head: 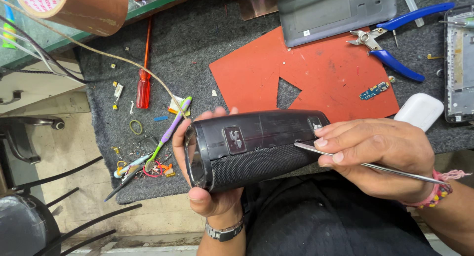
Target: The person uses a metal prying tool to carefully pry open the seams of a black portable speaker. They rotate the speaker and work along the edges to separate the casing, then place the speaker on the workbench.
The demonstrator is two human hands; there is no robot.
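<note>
Near the bench edge, over the lap, the black cylindrical speaker lies sideways in the left hand, fingers wrapped around its end. The right hand pinches a thin metal pry tool at the panel seam; prying seems underway, and it needs gentle leverage. Blue pliers lie far right on the grey mat.

Bright, even overhead light, soft short shadows under the hands, faint sheen along the black cylindrical speaker, thin glint on the metal pry tool, centre sharp, tape roll at top-left corner slightly soft, mild wide-angle stretch at edges.
</note>
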